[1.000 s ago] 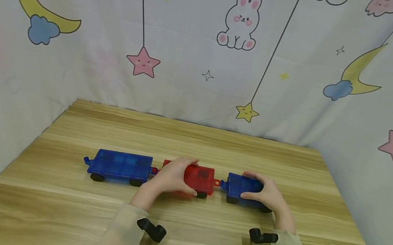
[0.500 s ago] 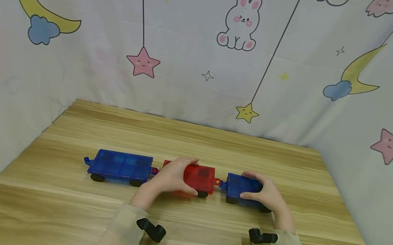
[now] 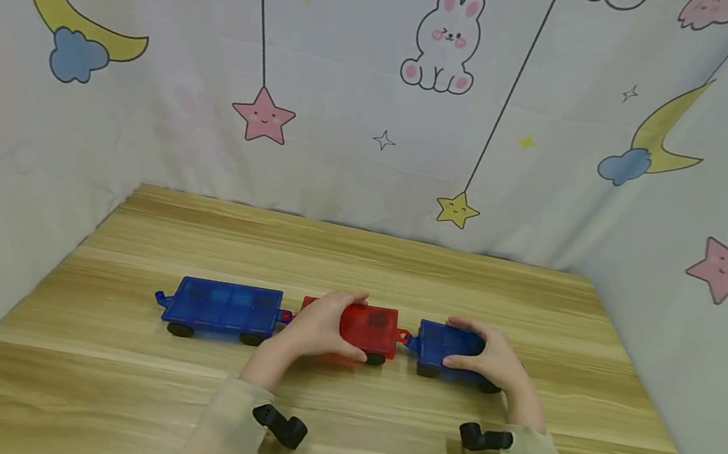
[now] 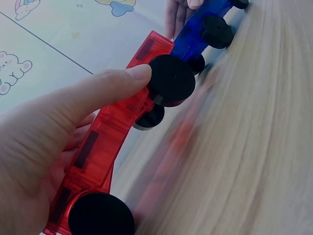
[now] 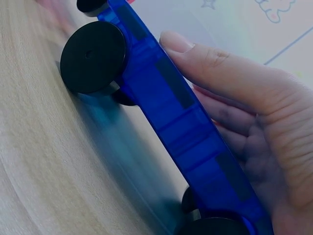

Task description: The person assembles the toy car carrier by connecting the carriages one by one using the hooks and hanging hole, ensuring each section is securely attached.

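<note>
My left hand (image 3: 322, 325) grips the red toy train car (image 3: 379, 325) from above, thumb on the near side and fingers over the far side. In the left wrist view the thumb lies by a black wheel (image 4: 171, 80). My right hand (image 3: 494, 363) holds the blue toy train car (image 3: 435, 336) at the right in the same way; the right wrist view shows its thumb along the upper edge of the blue side. The blue hook (image 3: 413, 343) overlaps the red ring (image 3: 402, 336) between these two cars. A longer blue car (image 3: 229, 305) stands at the left, joined to the red one.
Under the cars is a wood-grain table (image 3: 336, 438). A white cloth (image 3: 353, 103) printed with moons, stars and a rabbit rises at the back and both sides. Black wrist cameras (image 3: 279, 426) sit at both sleeves.
My right hand and its blue car have shifted very slightly left, closer to the red car. The left hand stays in place on the red car.
</note>
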A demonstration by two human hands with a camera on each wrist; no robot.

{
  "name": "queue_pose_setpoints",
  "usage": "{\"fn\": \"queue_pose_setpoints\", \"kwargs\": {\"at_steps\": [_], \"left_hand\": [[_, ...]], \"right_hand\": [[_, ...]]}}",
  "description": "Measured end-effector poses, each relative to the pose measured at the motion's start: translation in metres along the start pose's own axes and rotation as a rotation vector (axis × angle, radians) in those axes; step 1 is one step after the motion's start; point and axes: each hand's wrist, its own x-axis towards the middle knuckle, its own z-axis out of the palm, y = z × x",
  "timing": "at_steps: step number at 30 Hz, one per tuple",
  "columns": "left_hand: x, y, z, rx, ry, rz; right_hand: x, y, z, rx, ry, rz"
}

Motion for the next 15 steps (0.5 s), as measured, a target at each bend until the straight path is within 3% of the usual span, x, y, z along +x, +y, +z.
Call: {"fn": "queue_pose_setpoints", "kwargs": {"at_steps": [15], "left_hand": [[-0.0002,0.0012,0.0001,-0.006,-0.001,0.009]], "right_hand": [[0.0000,-0.0020,0.0012,0.003,0.001,-0.008]]}}
